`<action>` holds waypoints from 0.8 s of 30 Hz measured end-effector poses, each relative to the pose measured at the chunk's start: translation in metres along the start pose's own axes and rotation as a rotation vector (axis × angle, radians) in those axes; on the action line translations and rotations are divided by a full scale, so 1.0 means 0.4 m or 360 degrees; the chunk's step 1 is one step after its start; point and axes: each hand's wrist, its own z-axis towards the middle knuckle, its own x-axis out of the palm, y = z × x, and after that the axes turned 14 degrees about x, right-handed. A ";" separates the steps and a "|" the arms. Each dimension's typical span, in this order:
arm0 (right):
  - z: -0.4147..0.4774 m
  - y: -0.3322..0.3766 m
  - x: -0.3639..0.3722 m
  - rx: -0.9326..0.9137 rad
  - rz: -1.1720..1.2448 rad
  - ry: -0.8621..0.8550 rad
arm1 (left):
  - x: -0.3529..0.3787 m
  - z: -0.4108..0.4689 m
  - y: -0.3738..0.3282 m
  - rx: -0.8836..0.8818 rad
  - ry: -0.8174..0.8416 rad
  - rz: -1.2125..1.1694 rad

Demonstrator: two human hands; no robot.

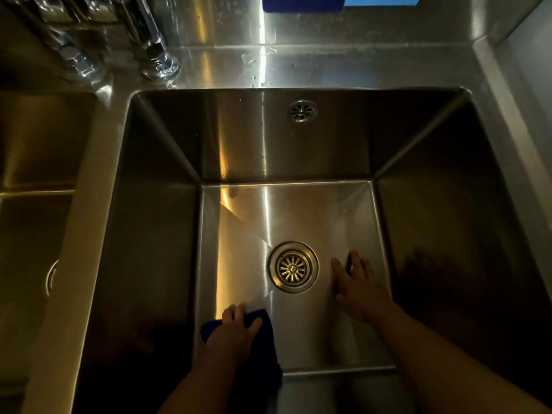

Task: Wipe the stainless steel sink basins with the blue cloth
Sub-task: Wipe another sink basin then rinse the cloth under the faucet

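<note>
1. Sink basin (pixel 298 210): deep and square, brushed stainless steel with crisp corners and streaky reflections, dim at its side walls.
2. Second basin (pixel 38 144) at 9 o'clock, same steel, beyond a flat divider.
3. Right hand (pixel 357 289) lies flat on the basin floor with fingers spread, at 3 o'clock of the drain (pixel 293 267).
4. Left hand (pixel 236 327) presses the blue cloth (pixel 263 348), thumb out. Its fingers are blurred, so I cannot tell the grip.
5. Blue cloth: dark, crumpled, at 7 o'clock of the drain.
6. Drain: round, slotted strainer.

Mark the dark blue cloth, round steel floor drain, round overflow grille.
dark blue cloth (pixel 267 345): head view, exposed fold.
round steel floor drain (pixel 293 268): head view, centre hub.
round overflow grille (pixel 302 111): head view, centre.
</note>
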 end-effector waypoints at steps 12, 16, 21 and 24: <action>-0.085 0.017 -0.080 -0.0040 0.0138 0.0098 | -0.092 -0.091 -0.030 0.0143 -0.0228 0.0048; -0.162 0.055 -0.134 0.0058 0.0331 0.0130 | -0.157 -0.176 -0.051 0.0062 -0.0344 -0.0113; -0.296 0.126 -0.191 0.0056 0.0593 0.0054 | -0.212 -0.285 -0.057 0.0058 -0.0770 -0.0707; -0.382 0.170 -0.214 0.0043 0.0689 -0.0023 | -0.231 -0.367 -0.046 0.0071 -0.0915 -0.0543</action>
